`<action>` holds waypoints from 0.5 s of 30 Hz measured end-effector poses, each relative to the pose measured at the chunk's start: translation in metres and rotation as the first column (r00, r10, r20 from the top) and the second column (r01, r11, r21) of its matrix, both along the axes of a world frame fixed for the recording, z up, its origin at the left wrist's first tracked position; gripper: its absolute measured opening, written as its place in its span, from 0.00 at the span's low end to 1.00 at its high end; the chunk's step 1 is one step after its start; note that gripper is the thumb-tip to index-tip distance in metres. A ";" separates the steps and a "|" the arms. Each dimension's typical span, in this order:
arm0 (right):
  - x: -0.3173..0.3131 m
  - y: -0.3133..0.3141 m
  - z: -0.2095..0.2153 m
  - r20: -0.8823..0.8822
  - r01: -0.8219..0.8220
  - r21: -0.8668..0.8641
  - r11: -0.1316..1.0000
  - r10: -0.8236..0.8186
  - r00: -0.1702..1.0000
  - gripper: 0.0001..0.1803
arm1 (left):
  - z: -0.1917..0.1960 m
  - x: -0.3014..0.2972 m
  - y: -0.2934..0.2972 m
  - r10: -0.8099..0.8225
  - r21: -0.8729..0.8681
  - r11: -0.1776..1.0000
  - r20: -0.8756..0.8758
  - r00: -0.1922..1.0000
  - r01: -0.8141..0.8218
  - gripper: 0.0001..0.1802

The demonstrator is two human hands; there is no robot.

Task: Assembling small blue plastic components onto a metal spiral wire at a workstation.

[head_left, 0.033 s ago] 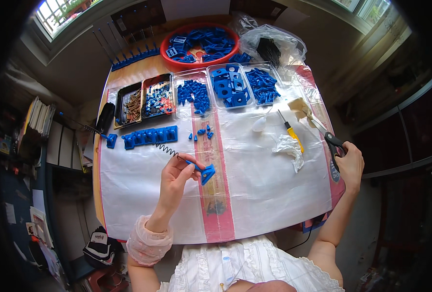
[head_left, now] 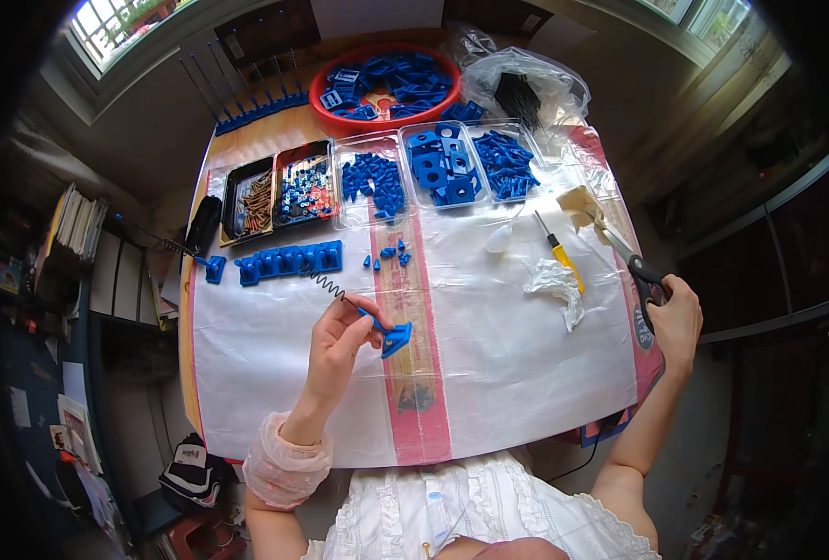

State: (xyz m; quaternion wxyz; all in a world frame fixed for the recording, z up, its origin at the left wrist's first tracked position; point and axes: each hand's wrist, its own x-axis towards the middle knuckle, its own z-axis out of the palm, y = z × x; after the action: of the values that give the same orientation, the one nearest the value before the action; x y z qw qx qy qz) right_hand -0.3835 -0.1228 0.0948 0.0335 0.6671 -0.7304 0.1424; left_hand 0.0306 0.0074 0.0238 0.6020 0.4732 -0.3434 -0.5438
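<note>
Left of the table's middle, my left hand is closed in a pinch on the blue stem of a small blue plastic piece with a flat square base. A thin black coil spring runs from that stem up and to the left. At the right edge my right hand is wrapped around the black handles of a pair of scissors. Their metal blades point away and to the left, near a brown scrap. My fingers partly hide the handle loops.
A row of blue bases and loose blue cones lie ahead. Behind are trays of screws, nuts and blue parts, plus a red basin. A yellow screwdriver lies beside crumpled white plastic.
The blue base in my left hand has turned slightly. My right hand and the scissors have shifted a little to the right and nearer to me.
</note>
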 end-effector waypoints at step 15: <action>0.077 0.083 0.032 0.113 -0.633 0.023 0.774 0.627 0.771 0.22 | 0.005 -0.013 0.007 -0.313 0.172 0.924 -0.172 0.934 0.341 0.15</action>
State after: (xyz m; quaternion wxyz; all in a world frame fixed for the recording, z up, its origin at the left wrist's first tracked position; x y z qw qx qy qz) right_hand -0.3064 -0.0401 0.1265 -0.0722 0.8659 -0.4696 0.1564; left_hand 0.0175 0.0142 0.0285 0.4749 0.4273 -0.3181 -0.7005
